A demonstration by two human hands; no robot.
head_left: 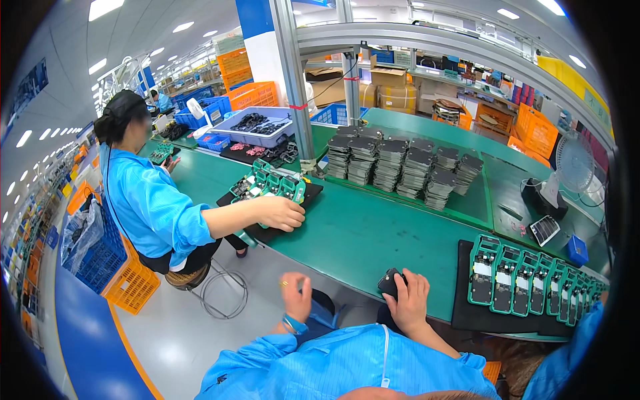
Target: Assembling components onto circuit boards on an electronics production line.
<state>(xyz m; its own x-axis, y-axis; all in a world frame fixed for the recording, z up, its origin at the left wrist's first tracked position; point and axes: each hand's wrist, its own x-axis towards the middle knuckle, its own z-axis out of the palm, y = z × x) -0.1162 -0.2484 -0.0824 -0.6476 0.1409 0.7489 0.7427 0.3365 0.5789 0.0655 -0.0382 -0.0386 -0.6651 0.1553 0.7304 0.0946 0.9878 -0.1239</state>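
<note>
Green counter [360, 247] | stacks of dark plates [403, 167] along its far edge | black mat [462, 300] toward its near right corner, bearing green-framed housings [521, 287] | right hand [411, 303], fingers and thumb closed on a dark piece [387, 283] at the counter's near edge | left hand [297, 297] loosely half-curled (holding nothing), just off that edge

Seems to be a factory assembly floor. Has a long green workbench [373, 233] with stacked dark plates [393, 170] and a row of green-framed parts [523, 283], also orange crates [535, 131], many ceiling lamps [183, 27] and a blue-jacketed co-worker [157, 200].
</note>
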